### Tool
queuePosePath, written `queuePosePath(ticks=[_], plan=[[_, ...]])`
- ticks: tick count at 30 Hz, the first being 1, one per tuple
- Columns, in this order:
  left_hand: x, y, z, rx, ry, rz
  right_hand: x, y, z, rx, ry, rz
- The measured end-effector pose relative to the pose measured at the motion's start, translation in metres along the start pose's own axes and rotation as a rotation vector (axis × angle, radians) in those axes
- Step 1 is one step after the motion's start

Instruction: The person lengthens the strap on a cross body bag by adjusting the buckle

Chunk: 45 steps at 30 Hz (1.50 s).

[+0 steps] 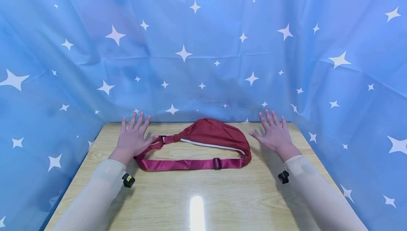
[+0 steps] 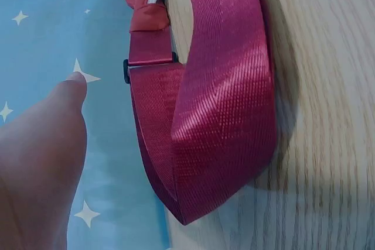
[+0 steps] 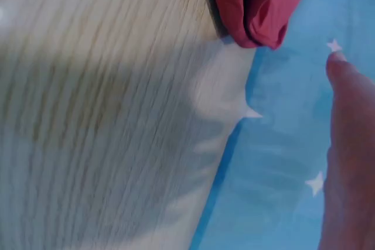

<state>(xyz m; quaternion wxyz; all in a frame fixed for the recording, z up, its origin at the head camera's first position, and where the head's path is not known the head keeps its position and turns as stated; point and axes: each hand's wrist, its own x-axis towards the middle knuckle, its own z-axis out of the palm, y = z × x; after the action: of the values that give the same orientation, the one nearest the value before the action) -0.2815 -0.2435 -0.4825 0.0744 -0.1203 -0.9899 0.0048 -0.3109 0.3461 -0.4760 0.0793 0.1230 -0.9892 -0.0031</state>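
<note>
A dark red waist bag (image 1: 216,132) lies on the wooden table, its white zipper (image 1: 206,144) facing the near side. Its magenta strap (image 1: 181,164) loops round toward the front and left, with a black slider (image 1: 217,163) on it. My left hand (image 1: 131,141) is spread with straight fingers beside the strap's left end; in the left wrist view the thumb (image 2: 73,98) stands apart from the strap (image 2: 228,86). To the right of the bag my right hand (image 1: 275,135) is spread too, holding nothing. The right wrist view shows its thumb (image 3: 351,127) apart from the bag's end (image 3: 263,10).
A blue curtain with white stars (image 1: 184,22) hangs behind the table and along both sides. The pale wooden table (image 1: 165,195) carries a bright light reflection near its front. Small black devices (image 1: 128,180) sit at both wrists.
</note>
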Motion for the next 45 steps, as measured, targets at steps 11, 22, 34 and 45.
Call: queuePosePath(ticks=[11,22,34,45], plan=[[-0.01,0.028,-0.003,-0.095,0.12,0.125,-0.019,-0.035,0.001,0.179,0.145,-0.189],[-0.026,0.076,0.014,-0.329,0.12,0.234,-0.044,-0.098,0.01,0.349,0.164,-0.343],[-0.029,0.123,0.03,-0.534,0.034,0.349,-0.065,-0.145,0.03,0.394,0.07,-0.361],[-0.019,0.164,0.039,-0.517,-0.064,0.365,-0.062,-0.166,0.04,0.364,0.032,-0.368]])
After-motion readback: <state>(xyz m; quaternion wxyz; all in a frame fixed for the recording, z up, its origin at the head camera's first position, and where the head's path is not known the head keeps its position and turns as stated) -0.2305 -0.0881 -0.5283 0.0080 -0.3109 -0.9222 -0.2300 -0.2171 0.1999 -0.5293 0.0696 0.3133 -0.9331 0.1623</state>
